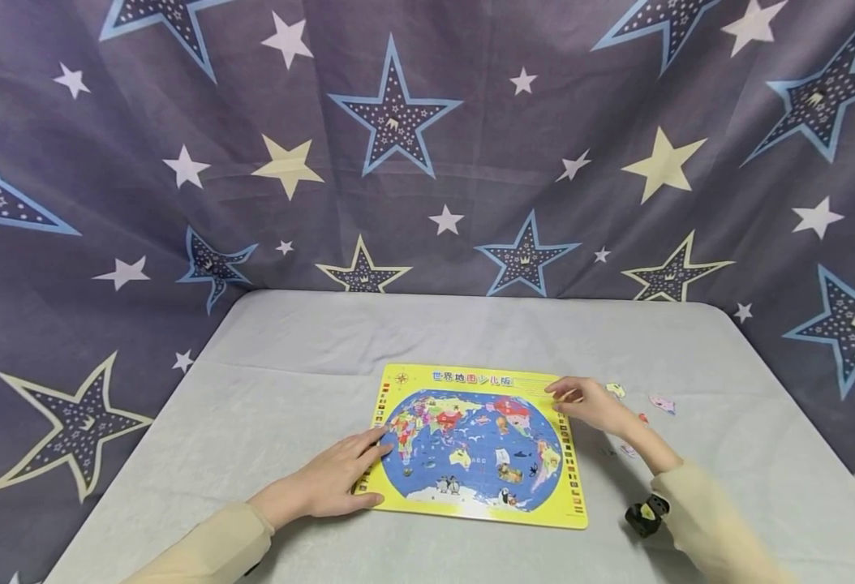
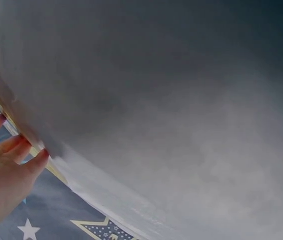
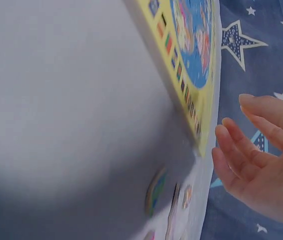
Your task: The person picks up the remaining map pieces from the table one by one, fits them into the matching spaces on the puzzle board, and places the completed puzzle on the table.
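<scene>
A yellow-bordered world map puzzle board (image 1: 559,513) lies flat on the table, its blue oval filled with coloured lands and animal pictures. My left hand (image 1: 332,478) rests at the board's left edge, fingers stretched onto the border and thumb by the lower left corner. In the left wrist view the fingertips (image 2: 42,154) touch the board's edge. Above the board's upper right corner is my right hand (image 1: 594,405), with its fingers loosely bent. The right wrist view shows gaps between thumb and fingers, with nothing held.
Several small puzzle pieces lie loose right of the board, among them a yellowish one (image 1: 615,390), a pink one (image 1: 663,403) and a red one (image 1: 643,418). A grey cloth covers the table (image 1: 311,332). A star-patterned curtain (image 1: 471,195) hangs behind and at both sides.
</scene>
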Demonstrator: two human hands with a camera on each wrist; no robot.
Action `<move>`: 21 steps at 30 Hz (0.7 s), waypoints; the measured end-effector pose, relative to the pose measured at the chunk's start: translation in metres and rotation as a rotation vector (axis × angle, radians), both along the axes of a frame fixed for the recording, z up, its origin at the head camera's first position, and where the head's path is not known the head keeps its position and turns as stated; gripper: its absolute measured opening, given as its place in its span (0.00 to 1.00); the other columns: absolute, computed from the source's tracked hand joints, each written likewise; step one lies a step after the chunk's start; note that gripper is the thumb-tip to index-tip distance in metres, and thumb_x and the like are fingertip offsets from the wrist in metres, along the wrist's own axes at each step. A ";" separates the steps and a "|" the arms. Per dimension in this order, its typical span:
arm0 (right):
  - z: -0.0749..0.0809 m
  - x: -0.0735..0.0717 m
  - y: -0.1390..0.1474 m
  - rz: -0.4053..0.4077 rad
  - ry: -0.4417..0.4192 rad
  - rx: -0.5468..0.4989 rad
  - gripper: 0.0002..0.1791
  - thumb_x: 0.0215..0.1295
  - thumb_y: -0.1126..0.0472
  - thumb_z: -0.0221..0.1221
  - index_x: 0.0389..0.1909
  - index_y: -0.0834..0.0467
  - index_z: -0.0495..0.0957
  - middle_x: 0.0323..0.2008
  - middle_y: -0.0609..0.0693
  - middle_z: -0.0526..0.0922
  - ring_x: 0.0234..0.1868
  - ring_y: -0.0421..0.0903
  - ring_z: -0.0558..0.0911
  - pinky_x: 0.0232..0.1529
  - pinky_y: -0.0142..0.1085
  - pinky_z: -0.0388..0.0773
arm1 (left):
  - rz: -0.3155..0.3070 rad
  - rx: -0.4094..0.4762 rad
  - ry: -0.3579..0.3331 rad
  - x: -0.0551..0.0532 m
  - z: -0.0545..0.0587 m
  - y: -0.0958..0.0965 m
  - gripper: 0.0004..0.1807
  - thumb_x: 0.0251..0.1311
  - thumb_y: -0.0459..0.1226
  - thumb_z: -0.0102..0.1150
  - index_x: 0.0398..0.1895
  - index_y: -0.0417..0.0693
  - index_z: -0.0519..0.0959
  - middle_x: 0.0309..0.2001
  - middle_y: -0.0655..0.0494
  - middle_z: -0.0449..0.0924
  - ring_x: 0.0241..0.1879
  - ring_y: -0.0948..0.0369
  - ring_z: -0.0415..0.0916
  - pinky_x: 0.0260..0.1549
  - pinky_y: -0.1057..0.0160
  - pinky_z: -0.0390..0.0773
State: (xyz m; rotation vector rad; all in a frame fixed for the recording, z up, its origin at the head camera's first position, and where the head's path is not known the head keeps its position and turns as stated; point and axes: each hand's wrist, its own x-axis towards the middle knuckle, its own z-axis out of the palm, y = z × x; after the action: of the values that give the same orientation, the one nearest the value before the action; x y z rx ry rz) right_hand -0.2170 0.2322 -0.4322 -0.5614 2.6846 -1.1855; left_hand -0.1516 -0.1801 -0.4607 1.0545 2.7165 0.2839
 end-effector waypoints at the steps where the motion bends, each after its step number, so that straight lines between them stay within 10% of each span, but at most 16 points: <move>1: 0.000 0.000 0.003 0.001 0.008 0.002 0.14 0.54 0.69 0.56 0.42 0.70 0.74 0.36 0.62 0.78 0.36 0.52 0.77 0.36 0.38 0.75 | 0.000 -0.002 0.003 0.000 0.000 0.000 0.39 0.56 0.61 0.41 0.65 0.47 0.57 0.67 0.48 0.47 0.65 0.53 0.47 0.60 0.53 0.53; 21: -0.001 0.010 0.062 -0.108 0.048 0.047 0.15 0.55 0.71 0.54 0.44 0.72 0.73 0.38 0.66 0.77 0.37 0.57 0.77 0.29 0.33 0.76 | -0.004 -0.027 0.009 0.003 0.001 0.002 0.37 0.58 0.58 0.41 0.66 0.46 0.56 0.68 0.47 0.45 0.66 0.54 0.44 0.61 0.54 0.51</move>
State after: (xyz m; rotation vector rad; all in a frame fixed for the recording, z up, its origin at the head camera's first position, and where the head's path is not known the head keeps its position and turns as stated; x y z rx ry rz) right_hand -0.2070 0.2942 -0.4332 -0.4482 2.8081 -1.1450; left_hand -0.1484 -0.1777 -0.4595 1.0564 2.7183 0.2417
